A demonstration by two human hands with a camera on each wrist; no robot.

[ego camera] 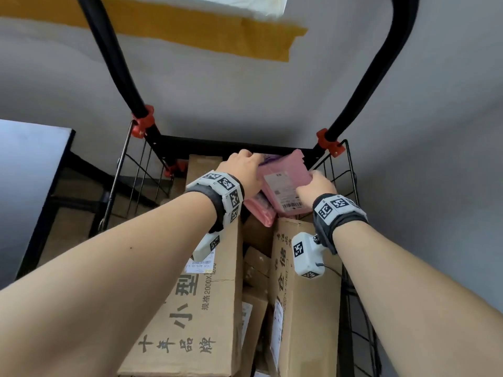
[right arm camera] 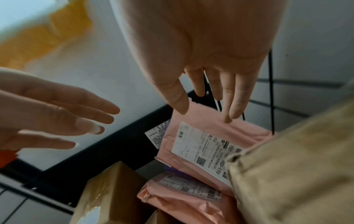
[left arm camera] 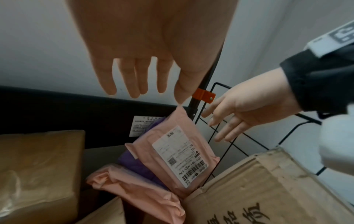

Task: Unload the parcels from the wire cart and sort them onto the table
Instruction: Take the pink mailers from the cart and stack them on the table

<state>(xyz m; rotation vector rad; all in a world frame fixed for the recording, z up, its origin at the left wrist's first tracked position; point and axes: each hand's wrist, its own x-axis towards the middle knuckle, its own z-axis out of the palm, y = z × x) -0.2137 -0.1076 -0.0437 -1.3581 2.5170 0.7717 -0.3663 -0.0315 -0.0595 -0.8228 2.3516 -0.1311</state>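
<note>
At the far end of the wire cart (ego camera: 351, 172), a pink mailer parcel (ego camera: 285, 186) with a white label leans upright. A second pink mailer (ego camera: 258, 209) and a purple one (left arm camera: 138, 163) lie beside and under it. My left hand (ego camera: 243, 165) reaches over the labelled parcel's upper left corner, its fingers (left arm camera: 134, 84) straight and holding nothing. My right hand (ego camera: 315, 185) is at the parcel's right edge. Its straight fingertips (right arm camera: 228, 118) touch the pink parcel's (right arm camera: 206, 128) top edge, with no grip.
Two tall cardboard boxes (ego camera: 196, 308) (ego camera: 299, 308) fill the near part of the cart, smaller cartons wedged between them. The black cart handle (ego camera: 114, 63) arches overhead. A dark-edged table (ego camera: 27, 172) stands to the left. A grey wall is behind.
</note>
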